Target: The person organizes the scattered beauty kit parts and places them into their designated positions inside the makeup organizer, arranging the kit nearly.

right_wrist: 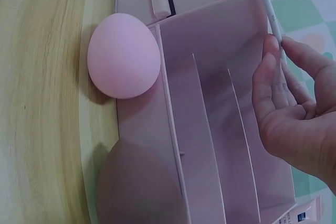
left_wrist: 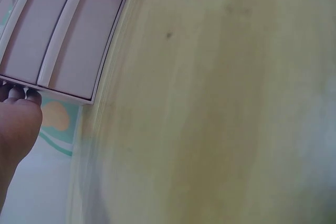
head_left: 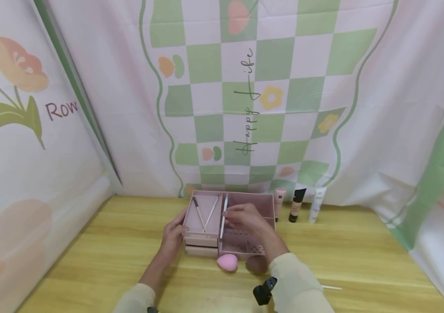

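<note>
A pink makeup organizer stands on the table, with drawers at its left and open compartments at its right. My right hand pinches a slim white stick between thumb and fingertips. The stick stands nearly upright along the divider beside the drawer top. My left hand holds the organizer's left side; in the left wrist view its fingers touch that side and the tips are partly hidden. Two thin sticks, a dark-ended one and a pale one, lie in a V on the drawer top.
A pink makeup sponge and a brown sponge sit at the organizer's front. To its right stand a pink tube, a black-capped tube and a white tube. Another white stick lies near my right sleeve.
</note>
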### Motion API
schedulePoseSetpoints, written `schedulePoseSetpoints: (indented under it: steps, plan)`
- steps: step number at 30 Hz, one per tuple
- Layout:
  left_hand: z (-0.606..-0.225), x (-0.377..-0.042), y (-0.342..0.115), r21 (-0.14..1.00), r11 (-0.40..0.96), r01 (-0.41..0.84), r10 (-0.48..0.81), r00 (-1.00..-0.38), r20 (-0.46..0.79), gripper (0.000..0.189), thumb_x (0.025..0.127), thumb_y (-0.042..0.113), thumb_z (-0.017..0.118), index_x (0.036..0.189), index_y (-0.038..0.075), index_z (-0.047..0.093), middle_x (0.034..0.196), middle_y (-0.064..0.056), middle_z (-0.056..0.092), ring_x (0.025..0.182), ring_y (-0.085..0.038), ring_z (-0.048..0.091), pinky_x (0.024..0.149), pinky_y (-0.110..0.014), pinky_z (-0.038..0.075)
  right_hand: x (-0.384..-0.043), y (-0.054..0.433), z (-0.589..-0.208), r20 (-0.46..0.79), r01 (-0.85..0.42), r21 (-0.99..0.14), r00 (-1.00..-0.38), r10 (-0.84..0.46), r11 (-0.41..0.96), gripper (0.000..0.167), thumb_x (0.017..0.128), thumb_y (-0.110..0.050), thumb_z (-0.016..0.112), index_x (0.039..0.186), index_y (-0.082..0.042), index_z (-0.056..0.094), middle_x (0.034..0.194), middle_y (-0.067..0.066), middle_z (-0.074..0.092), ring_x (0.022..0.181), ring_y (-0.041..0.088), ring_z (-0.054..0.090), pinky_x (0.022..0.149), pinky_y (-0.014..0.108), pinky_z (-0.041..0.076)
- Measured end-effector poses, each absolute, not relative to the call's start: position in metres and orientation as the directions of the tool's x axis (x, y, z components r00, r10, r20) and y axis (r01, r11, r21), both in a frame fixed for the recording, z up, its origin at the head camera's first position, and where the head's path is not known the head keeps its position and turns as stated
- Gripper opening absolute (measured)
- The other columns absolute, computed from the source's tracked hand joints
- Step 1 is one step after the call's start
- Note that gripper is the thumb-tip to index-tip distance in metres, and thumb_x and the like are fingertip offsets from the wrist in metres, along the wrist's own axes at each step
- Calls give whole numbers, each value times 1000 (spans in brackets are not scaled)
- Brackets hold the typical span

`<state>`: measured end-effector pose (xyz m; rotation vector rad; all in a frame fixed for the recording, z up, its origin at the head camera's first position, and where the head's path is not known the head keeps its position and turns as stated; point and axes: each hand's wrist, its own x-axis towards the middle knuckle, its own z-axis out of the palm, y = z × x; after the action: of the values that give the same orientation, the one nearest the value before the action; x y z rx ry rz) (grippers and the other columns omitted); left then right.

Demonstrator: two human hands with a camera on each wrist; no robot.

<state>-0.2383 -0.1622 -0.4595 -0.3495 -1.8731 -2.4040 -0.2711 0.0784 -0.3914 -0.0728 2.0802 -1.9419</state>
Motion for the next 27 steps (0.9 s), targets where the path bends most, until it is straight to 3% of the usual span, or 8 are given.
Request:
schedulePoseSetpoints:
  steps: [5,11,27]
  plan:
    - [-460,-239,-162,953,-246,175,80,-976,200,72,81,-7,43,151,-13,27,165,-26,20,156,-43,14,124,-44,16,-276,75,-392,-205,192,-978,-953,-225,80,42,92,-7,67,127,14,59,80,0,75,72,6,69,71,18,62]
    - [-460,-240,-162,951,-250,181,78,-976,206,72,80,-8,42,150,-14,27,165,-26,20,156,-42,14,123,-39,19,-280,72,-390,-218,210,-976,-951,-217,61,40,91,-5,68,125,15,60,73,-4,71,68,5,67,66,16,59]
    - [-460,-240,-163,951,-255,173,82,-976,200,72,81,-8,41,151,-14,25,166,-26,18,156,-41,13,124,-42,17,-285,65,-383,-234,225,-972,-950,-206,67,31,88,-2,70,114,15,66,62,-4,68,58,3,63,55,13,55]
